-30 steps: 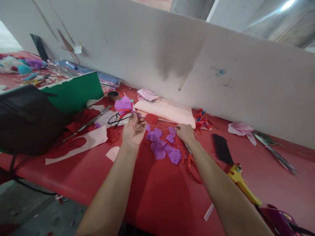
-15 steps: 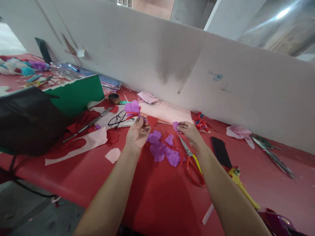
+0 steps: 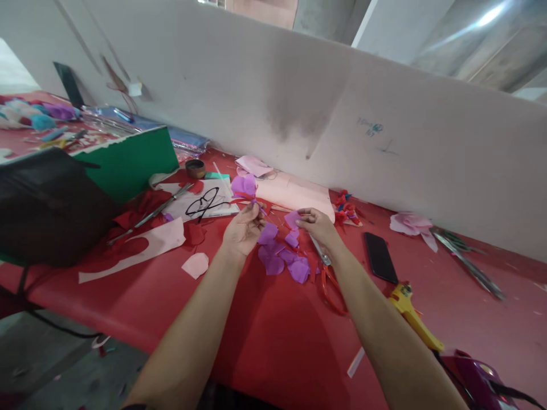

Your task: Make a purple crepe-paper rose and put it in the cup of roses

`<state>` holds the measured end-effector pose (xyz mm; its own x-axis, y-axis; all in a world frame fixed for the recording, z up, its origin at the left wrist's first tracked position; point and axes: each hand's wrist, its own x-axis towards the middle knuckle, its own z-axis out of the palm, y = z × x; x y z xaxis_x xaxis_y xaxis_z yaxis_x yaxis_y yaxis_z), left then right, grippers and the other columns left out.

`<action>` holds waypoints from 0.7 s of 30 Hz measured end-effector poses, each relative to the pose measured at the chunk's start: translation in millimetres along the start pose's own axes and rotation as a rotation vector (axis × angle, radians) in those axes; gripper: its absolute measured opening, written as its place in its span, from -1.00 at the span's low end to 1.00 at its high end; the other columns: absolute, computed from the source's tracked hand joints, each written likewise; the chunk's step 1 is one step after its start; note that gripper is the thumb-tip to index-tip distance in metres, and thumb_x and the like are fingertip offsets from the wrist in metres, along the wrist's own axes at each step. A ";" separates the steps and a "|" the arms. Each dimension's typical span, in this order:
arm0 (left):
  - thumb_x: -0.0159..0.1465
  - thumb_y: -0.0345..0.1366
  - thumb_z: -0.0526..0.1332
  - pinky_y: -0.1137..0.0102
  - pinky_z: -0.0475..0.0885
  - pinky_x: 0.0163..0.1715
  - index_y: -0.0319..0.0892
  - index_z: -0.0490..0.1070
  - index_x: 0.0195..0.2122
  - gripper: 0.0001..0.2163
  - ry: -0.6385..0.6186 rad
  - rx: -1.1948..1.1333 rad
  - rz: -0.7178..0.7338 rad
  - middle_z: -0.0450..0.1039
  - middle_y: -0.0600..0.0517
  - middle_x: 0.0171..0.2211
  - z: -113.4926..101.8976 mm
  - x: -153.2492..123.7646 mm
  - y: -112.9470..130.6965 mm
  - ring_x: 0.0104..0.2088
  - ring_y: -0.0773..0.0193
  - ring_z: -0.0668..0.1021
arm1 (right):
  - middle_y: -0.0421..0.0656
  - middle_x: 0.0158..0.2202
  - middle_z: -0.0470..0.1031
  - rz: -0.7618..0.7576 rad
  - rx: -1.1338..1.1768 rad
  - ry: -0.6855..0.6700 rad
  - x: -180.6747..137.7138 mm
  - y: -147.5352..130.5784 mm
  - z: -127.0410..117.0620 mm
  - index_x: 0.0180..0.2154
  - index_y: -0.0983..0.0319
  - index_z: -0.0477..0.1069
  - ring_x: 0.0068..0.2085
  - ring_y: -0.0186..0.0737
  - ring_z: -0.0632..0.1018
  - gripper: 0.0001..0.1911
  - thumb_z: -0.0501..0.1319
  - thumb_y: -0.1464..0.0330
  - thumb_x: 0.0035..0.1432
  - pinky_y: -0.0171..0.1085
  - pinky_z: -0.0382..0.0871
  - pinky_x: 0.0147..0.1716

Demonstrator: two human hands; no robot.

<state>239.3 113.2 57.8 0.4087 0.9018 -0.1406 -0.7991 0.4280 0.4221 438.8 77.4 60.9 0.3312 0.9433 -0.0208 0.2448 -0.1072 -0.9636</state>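
The left hand (image 3: 241, 234) had its fingers (image 3: 258, 225) closed on the lower part of the flower (image 3: 244, 186), while the right hand (image 3: 320, 226) tightly pinched one petal (image 3: 292, 218), near the loose petals (image 3: 271, 261) on the bench (image 3: 256, 339).

Head-worn view; forward and down

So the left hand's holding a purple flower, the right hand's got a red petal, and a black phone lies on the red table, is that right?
Not quite: the petal in the right hand is purple, not red, as the head view shows. The left hand does hold a purple flower, and a black phone lies on the red table.
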 end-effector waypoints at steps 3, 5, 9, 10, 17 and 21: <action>0.00 -0.51 0.34 0.53 0.35 -0.47 -0.23 0.44 -0.48 -0.89 0.051 0.099 -0.046 0.48 0.06 -0.42 2.8 -2.5 -3.5 -0.51 0.47 0.42 | -0.24 -0.43 0.51 -0.039 0.031 0.002 -14.7 -7.9 3.8 -0.30 0.24 0.44 -0.35 -0.30 0.50 -0.71 0.29 0.38 -0.20 -0.23 0.36 -0.19; -0.02 -0.53 0.34 0.53 0.36 -0.45 -0.23 0.44 -0.51 -0.88 0.066 0.153 -0.078 0.48 0.05 -0.44 6.0 -5.3 -9.2 -0.49 0.45 0.45 | -0.20 -0.37 0.53 -0.058 0.059 -0.002 -30.4 -12.3 5.1 -0.32 0.23 0.46 -0.31 -0.29 0.51 -0.73 0.30 0.35 -0.18 -0.23 0.35 -0.16; -0.04 -0.51 0.36 0.51 0.40 -0.41 -0.23 0.45 -0.55 -0.89 0.030 0.219 -0.220 0.52 -0.01 -0.37 13.8 -14.1 -27.4 -0.42 0.40 0.49 | -0.20 -0.37 0.54 -0.007 0.221 0.048 -68.8 -10.7 5.5 -0.36 0.21 0.50 -0.35 -0.29 0.50 -0.77 0.34 0.27 -0.14 -0.28 0.37 -0.25; -0.04 -0.50 0.37 0.49 0.41 -0.41 -0.23 0.45 -0.54 -0.89 0.020 0.238 -0.260 0.53 -0.02 -0.34 15.6 -16.7 -32.7 -0.41 0.37 0.50 | -0.21 -0.39 0.53 0.015 0.265 0.070 -77.9 -8.4 5.2 -0.37 0.20 0.50 -0.37 -0.30 0.49 -0.78 0.35 0.26 -0.14 -0.31 0.37 -0.29; -0.01 -0.44 0.38 0.49 0.41 -0.40 -0.26 0.51 -0.42 -0.88 0.063 0.327 -0.410 0.53 -0.01 -0.35 20.4 -29.5 -63.2 -0.43 0.40 0.51 | -0.24 -0.46 0.51 0.066 0.470 0.190 -112.0 12.3 1.3 -0.38 0.19 0.49 -0.45 -0.34 0.44 -0.77 0.38 0.25 -0.14 -0.35 0.34 -0.41; -0.03 -0.43 0.39 0.49 0.39 -0.43 -0.25 0.50 -0.41 -0.85 0.099 0.367 -0.412 0.53 0.02 -0.39 18.9 -30.7 -69.5 -0.49 0.43 0.48 | -0.23 -0.45 0.52 0.078 0.510 0.183 -115.0 18.6 2.7 -0.38 0.20 0.49 -0.43 -0.31 0.45 -0.76 0.38 0.23 -0.13 -0.30 0.35 -0.35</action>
<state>290.6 54.6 49.7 0.5974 0.6733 -0.4356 -0.3693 0.7131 0.5959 402.8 -32.2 44.6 0.4948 0.8638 -0.0949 -0.2447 0.0337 -0.9690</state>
